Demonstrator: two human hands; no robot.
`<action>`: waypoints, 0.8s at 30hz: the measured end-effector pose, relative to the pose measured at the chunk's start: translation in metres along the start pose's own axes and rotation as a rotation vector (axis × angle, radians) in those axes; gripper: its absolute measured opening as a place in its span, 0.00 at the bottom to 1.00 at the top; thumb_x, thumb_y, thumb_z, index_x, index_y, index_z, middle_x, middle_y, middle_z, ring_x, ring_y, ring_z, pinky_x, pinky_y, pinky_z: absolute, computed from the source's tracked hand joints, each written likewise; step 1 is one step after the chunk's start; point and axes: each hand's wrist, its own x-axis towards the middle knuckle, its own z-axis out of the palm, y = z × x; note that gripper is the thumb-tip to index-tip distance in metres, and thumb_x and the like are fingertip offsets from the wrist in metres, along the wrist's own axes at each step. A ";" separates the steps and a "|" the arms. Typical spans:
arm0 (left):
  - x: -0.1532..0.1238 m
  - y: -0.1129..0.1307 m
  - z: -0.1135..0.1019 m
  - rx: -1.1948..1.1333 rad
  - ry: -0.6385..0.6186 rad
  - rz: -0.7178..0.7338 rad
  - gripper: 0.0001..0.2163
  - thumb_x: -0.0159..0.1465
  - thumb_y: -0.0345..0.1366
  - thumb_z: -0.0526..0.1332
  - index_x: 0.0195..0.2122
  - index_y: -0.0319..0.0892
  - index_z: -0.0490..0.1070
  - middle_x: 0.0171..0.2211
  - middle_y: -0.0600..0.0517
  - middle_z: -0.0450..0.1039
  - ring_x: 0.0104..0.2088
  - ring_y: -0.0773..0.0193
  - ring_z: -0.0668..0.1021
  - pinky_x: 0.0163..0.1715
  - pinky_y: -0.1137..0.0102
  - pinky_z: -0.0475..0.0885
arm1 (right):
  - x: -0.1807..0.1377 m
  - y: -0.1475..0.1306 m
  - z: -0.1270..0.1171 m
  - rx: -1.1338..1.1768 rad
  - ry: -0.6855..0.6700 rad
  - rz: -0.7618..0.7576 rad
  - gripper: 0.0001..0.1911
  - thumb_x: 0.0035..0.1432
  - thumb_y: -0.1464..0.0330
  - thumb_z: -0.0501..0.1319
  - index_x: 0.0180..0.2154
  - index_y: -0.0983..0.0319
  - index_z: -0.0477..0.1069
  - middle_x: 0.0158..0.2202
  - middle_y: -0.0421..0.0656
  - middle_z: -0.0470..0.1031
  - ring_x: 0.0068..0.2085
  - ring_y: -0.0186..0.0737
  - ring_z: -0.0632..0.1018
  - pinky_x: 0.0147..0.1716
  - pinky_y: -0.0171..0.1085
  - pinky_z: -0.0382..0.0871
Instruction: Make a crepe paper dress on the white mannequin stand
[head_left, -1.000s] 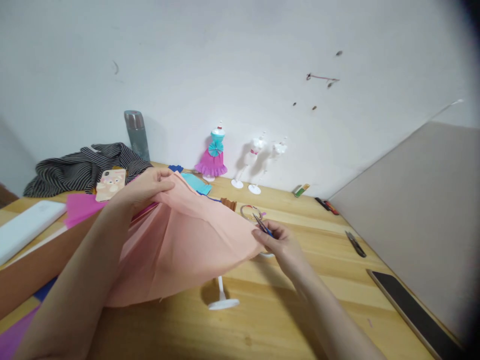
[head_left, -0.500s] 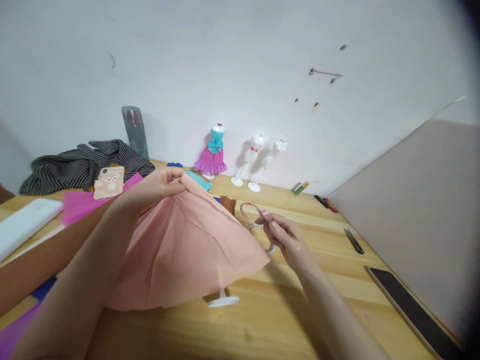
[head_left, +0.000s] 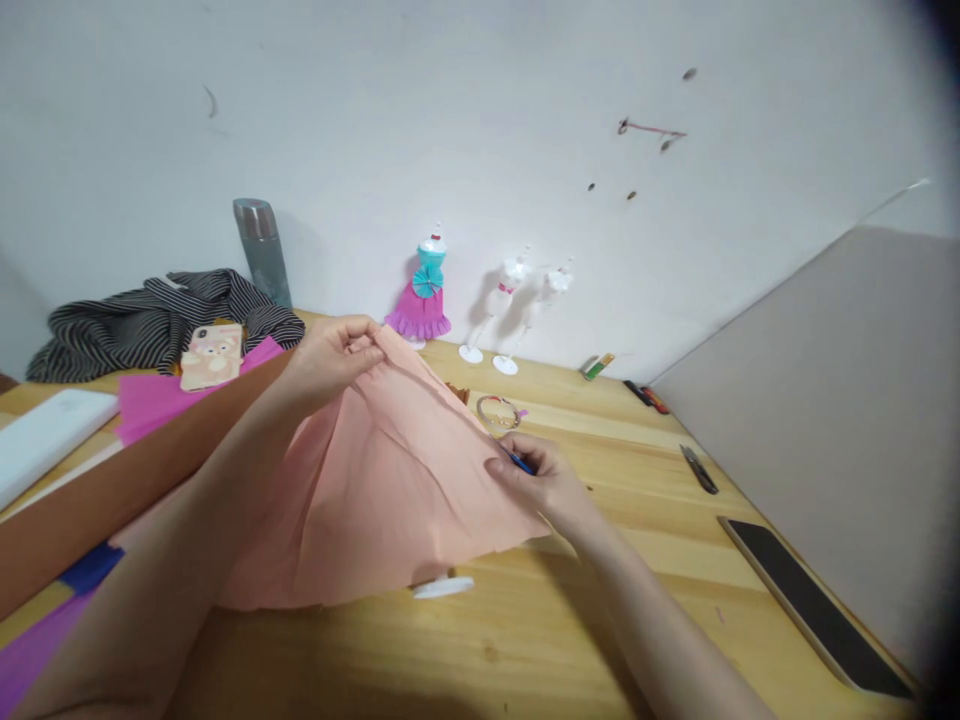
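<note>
A pleated peach sheet (head_left: 375,480), thin like crepe paper or cloth, spreads out between my hands in the head view. My left hand (head_left: 337,360) is closed and pinches its gathered top. At the sheet's right edge, my right hand (head_left: 544,480) closes around a slim, dark pointed tool (head_left: 519,461) with a blue part. Most of that tool is hidden by the fingers, so its exact kind is unclear. Below the sheet's lower edge shows a white round stand base (head_left: 444,587); whatever it carries is covered by the sheet.
Behind stand a small dressed mannequin (head_left: 427,285) and two bare white ones. A ring-shaped band (head_left: 498,412) lies nearby. Left are a phone (head_left: 213,357), striped cloth (head_left: 142,325), bottle (head_left: 262,255) and brown strip (head_left: 142,480). Right are a cutter (head_left: 699,469) and dark slab (head_left: 814,605).
My right hand has brought the tool down and left against the sheet's right edge. My left hand has shifted slightly right and up, pulling the sheet's top with it.
</note>
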 end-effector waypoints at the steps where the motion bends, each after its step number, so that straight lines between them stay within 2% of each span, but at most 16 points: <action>1: 0.000 0.001 -0.003 0.012 0.022 -0.011 0.06 0.52 0.37 0.60 0.25 0.38 0.71 0.19 0.57 0.62 0.23 0.70 0.65 0.23 0.75 0.58 | 0.000 0.000 -0.001 0.012 -0.021 0.020 0.21 0.51 0.51 0.62 0.23 0.61 0.61 0.21 0.35 0.56 0.23 0.31 0.58 0.22 0.33 0.50; 5: 0.000 0.004 -0.013 -0.040 0.125 -0.072 0.07 0.51 0.38 0.60 0.25 0.39 0.70 0.18 0.57 0.63 0.21 0.70 0.65 0.22 0.75 0.58 | 0.000 -0.001 -0.003 0.010 -0.108 0.029 0.24 0.49 0.49 0.62 0.22 0.61 0.61 0.21 0.36 0.57 0.24 0.32 0.60 0.24 0.34 0.51; 10: 0.001 -0.003 -0.016 -0.066 0.205 -0.063 0.06 0.52 0.35 0.60 0.27 0.38 0.72 0.20 0.56 0.65 0.22 0.70 0.66 0.22 0.75 0.59 | 0.000 0.001 -0.005 0.032 -0.126 0.034 0.25 0.49 0.48 0.62 0.21 0.62 0.61 0.21 0.36 0.57 0.24 0.32 0.59 0.25 0.34 0.51; 17: 0.004 -0.008 -0.012 0.076 0.186 -0.053 0.05 0.52 0.34 0.58 0.22 0.38 0.68 0.19 0.57 0.61 0.22 0.70 0.64 0.22 0.75 0.57 | -0.005 -0.005 -0.014 0.142 -0.183 0.087 0.22 0.48 0.51 0.65 0.23 0.63 0.65 0.22 0.36 0.59 0.25 0.32 0.61 0.26 0.33 0.52; 21: 0.003 -0.009 -0.013 0.070 0.147 -0.048 0.07 0.53 0.36 0.58 0.22 0.39 0.67 0.19 0.57 0.59 0.22 0.71 0.62 0.22 0.75 0.55 | -0.006 -0.011 -0.017 0.076 -0.250 0.058 0.23 0.49 0.50 0.64 0.21 0.62 0.65 0.22 0.37 0.57 0.25 0.32 0.60 0.25 0.33 0.51; 24: 0.001 -0.007 -0.015 0.030 0.090 -0.077 0.07 0.53 0.37 0.58 0.24 0.39 0.69 0.20 0.56 0.63 0.23 0.69 0.64 0.22 0.76 0.57 | -0.005 -0.012 -0.018 0.032 -0.291 0.043 0.23 0.50 0.50 0.63 0.21 0.62 0.64 0.22 0.37 0.57 0.25 0.32 0.59 0.24 0.34 0.50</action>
